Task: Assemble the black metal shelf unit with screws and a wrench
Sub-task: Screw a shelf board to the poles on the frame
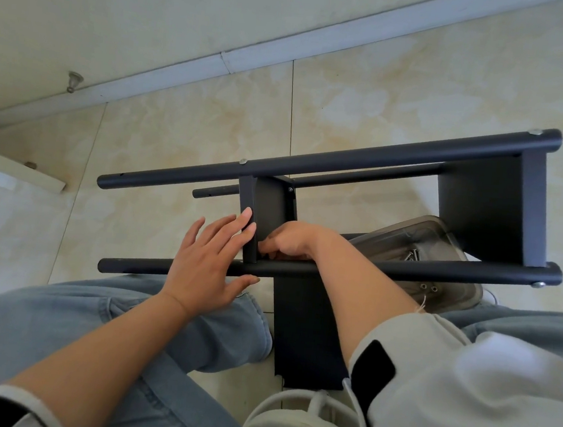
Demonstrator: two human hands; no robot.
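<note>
The black metal shelf unit (pixel 346 157) lies on its side on the tiled floor, with long round posts running left to right. A middle shelf panel (pixel 270 205) stands between the posts, and an end panel (pixel 492 204) is at the right. My left hand (pixel 211 261) lies flat with straight fingers against the middle panel's edge and the near post (pixel 132 265). My right hand (pixel 288 241) curls in behind that panel, right at the near post; what its fingertips pinch is hidden. Silver screw heads (pixel 242 161) show on the far post.
A clear plastic tray (pixel 417 239) with several screws sits on the floor behind the near post, at the right. A loose black panel (pixel 303 334) lies between my knees. A white stool (pixel 292 422) is below. The wall skirting (pixel 218 64) runs across the back.
</note>
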